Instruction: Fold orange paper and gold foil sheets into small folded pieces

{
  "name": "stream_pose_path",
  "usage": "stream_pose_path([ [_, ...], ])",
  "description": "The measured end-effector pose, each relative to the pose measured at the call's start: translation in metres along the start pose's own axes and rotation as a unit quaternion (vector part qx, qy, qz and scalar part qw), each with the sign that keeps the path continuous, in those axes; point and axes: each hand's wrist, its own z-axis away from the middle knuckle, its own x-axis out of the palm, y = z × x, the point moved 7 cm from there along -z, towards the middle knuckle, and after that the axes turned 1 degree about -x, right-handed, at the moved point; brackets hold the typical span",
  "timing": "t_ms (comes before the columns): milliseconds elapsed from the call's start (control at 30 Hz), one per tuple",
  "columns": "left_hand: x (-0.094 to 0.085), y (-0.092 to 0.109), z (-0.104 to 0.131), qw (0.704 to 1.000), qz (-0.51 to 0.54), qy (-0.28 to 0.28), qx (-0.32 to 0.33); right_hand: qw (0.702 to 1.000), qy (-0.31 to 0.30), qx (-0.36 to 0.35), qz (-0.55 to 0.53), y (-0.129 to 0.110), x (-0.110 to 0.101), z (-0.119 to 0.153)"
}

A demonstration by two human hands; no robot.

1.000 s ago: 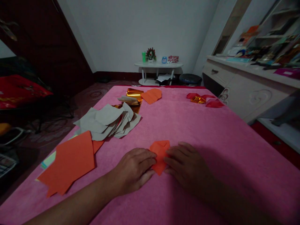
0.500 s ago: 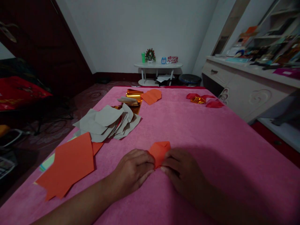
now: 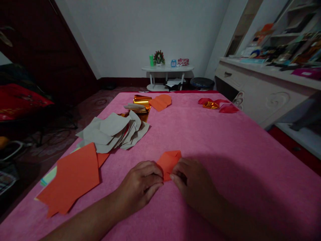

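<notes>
Your left hand (image 3: 140, 180) and right hand (image 3: 193, 179) are pinching the small orange paper (image 3: 168, 163) at twelve o'clock; its far edge is showing folds, while the larger orange sheet (image 3: 73, 177) is lying unfolded at ten.

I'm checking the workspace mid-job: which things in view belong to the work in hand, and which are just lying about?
In the work:
small folded orange paper
left hand and right hand, both touching it
large orange sheets, perhaps stock, judging by matching colour

Apparently just lying about:
grey paper pile
gold foil
rounded orange piece
red-and-gold pieces
green container
</notes>
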Motion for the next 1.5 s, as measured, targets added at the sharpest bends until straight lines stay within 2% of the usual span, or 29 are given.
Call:
stream_pose_path([
  [500,-0.002,0.004,0.008,1.000,0.003,0.013,0.012,0.997,0.007,-0.024,0.070,-0.002,0.008,-0.001],
  [700,0.003,0.003,0.009,0.999,-0.037,-0.023,0.004,0.997,0.008,-0.026,0.075,-0.002,0.010,0.001],
  [1267,0.007,0.005,0.011,0.996,-0.076,-0.040,0.014,0.994,0.010,-0.036,0.107,-0.008,0.012,0.001],
  [1500,0.010,0.007,0.011,0.990,-0.126,-0.066,0.023,0.993,0.006,-0.031,0.111,-0.006,0.014,0.001],
])
